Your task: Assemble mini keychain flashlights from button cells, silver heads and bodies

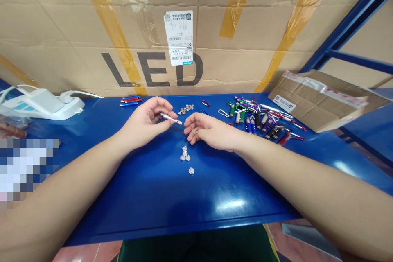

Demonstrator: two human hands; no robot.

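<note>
My left hand (146, 122) holds a small silver pen-shaped flashlight (170, 118) between thumb and fingers, its tip pointing right. My right hand (206, 130) rests palm down on the blue table (147, 196), fingers loosely curled, fingertips just beside the flashlight's tip; whether it grips anything I cannot tell. Several small silver caps (185, 155) lie on the table just below both hands, one cap (191, 170) a little nearer to me. A small pile of button batteries (186, 109) sits just behind the hands.
A heap of coloured keychain flashlights (260, 118) lies at the right. Three finished ones (130, 100) lie at back left. A cardboard box (319, 100) stands far right, a white device (46, 104) far left, a large LED carton (184, 28) behind.
</note>
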